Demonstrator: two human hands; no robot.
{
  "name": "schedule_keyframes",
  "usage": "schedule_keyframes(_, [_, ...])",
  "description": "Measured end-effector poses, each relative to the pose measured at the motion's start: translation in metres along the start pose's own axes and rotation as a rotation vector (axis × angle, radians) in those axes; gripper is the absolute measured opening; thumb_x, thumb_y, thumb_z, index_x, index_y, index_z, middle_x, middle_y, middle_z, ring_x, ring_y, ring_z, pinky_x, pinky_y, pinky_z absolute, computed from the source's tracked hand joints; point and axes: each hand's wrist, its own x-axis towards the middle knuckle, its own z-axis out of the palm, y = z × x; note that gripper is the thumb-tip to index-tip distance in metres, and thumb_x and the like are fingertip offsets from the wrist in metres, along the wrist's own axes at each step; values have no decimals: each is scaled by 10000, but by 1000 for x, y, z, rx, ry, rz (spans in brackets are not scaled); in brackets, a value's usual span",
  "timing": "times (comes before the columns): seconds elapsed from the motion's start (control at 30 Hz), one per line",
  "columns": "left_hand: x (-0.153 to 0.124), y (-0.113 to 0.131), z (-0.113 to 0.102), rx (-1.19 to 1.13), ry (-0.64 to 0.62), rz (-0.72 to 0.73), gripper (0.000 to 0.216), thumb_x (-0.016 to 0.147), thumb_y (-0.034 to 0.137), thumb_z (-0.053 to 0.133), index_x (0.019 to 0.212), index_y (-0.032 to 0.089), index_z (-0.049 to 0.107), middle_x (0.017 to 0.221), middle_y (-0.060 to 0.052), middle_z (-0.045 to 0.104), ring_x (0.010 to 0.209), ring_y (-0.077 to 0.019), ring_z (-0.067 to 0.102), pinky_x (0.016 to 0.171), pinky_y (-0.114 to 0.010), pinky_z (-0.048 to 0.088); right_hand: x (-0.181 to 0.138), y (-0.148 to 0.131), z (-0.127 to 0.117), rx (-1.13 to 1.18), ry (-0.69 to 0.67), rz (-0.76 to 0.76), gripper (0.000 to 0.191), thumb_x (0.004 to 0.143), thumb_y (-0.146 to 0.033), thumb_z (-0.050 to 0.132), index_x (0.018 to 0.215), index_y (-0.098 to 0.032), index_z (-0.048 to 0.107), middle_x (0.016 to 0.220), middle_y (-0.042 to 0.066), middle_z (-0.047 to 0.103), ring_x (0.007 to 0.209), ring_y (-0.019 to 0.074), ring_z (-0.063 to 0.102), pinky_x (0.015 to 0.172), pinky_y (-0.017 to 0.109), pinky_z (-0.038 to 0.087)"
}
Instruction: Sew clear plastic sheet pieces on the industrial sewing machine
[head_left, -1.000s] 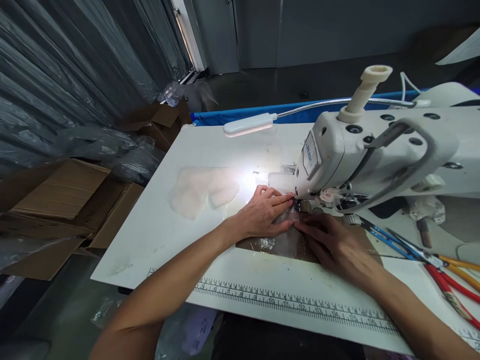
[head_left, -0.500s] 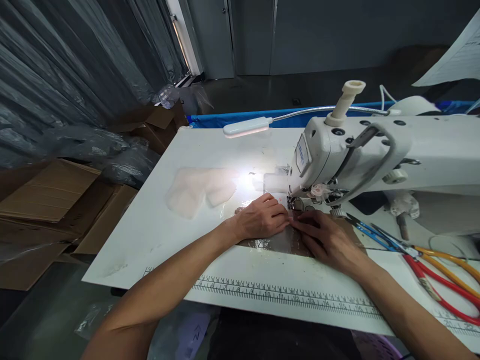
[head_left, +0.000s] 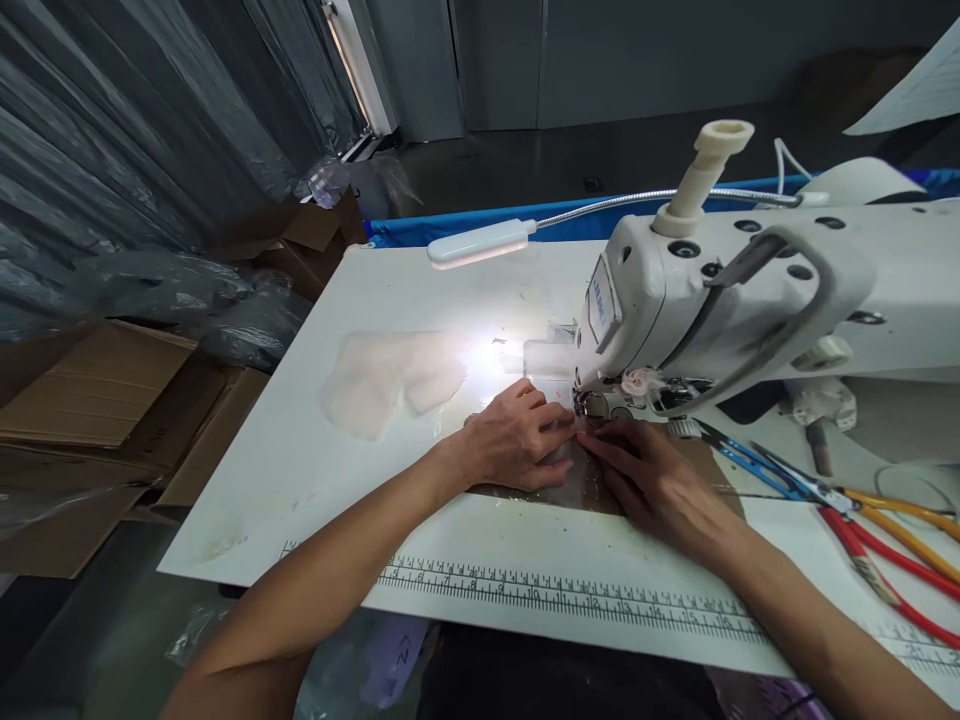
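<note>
A thin, glossy brown sheer fabric (head_left: 596, 490) lies under both hands at the front of the white sewing machine (head_left: 626, 300). My left hand (head_left: 519, 440) rests on it, fingers bent and slightly apart, gripping it close to the presser foot (head_left: 583, 403). From the other side my right hand (head_left: 651, 468) holds the fabric, its index finger reaching towards the left fingertips. The fingertips nearly meet just before the foot. How the fabric passes between the fingers is partly hidden.
A pale sheer cut piece (head_left: 375, 380) lies left on the white table (head_left: 262, 470). Red-and-orange-handled scissors (head_left: 847, 500) and blue-bladed ones beside them lie at right. A lamp (head_left: 480, 243) hangs above. Cardboard boxes (head_left: 97, 390) stand left; a printed ruler (head_left: 525, 590) lines the front edge.
The view has shifted slightly, so the machine looks larger and nearer. My left hand's fingers have spread a little on the fabric; my right hand stays about where it was.
</note>
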Motion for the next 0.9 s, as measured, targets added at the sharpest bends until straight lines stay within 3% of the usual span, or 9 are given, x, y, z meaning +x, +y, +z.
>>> schedule_keyframes(0.17, [2, -1, 3, 65, 17, -6, 349, 924, 402, 462, 1066, 172, 682, 1119, -94, 651, 757, -185, 544, 756, -375, 406, -1, 1, 2, 3, -2, 17, 464, 908, -140, 462, 1367, -197, 499, 1194, 167, 530, 1085, 290, 577, 895, 457, 549])
schedule_keyframes(0.4, [3, -5, 7, 126, 60, -20, 362, 937, 420, 457, 1024, 149, 679, 1101, -84, 655, 759, -177, 539, 737, -361, 404, 0, -1, 3, 23, 39, 6, 447, 923, -166, 453, 1365, -212, 506, 1163, 147, 549, 1065, 271, 590, 888, 428, 550])
schedule_keyframes(0.6, [3, -4, 6, 123, 100, -15, 324, 935, 395, 478, 1023, 152, 673, 1105, -69, 657, 780, -172, 541, 759, -362, 416, 0, 1, -6, 70, 35, 113, 407, 930, -205, 465, 1324, -259, 554, 1145, 104, 577, 965, 212, 626, 829, 361, 557])
schedule_keyframes(0.7, [2, -4, 6, 102, 130, -15, 312, 930, 387, 493, 1022, 146, 669, 1103, -83, 652, 840, -187, 565, 790, -375, 421, 2, 5, -11, 47, 122, 182, 352, 929, -248, 474, 1251, -238, 617, 1034, 89, 614, 847, 201, 635, 728, 341, 558])
schedule_keyframes(0.8, [2, -7, 1, 80, 158, -29, 316, 914, 401, 527, 1038, 142, 660, 1133, -115, 633, 905, -210, 579, 783, -378, 428, 5, 7, -14, 83, 208, 214, 318, 917, -238, 476, 1167, -207, 668, 986, 82, 635, 855, 199, 641, 744, 334, 547])
schedule_keyframes(0.9, [2, -7, -10, 32, 179, -58, 253, 909, 360, 546, 985, 153, 668, 1080, -98, 651, 848, -189, 595, 743, -356, 435, 7, 7, -14, 142, 215, 250, 298, 901, -228, 483, 1110, -194, 693, 978, 81, 649, 840, 195, 650, 714, 324, 541])
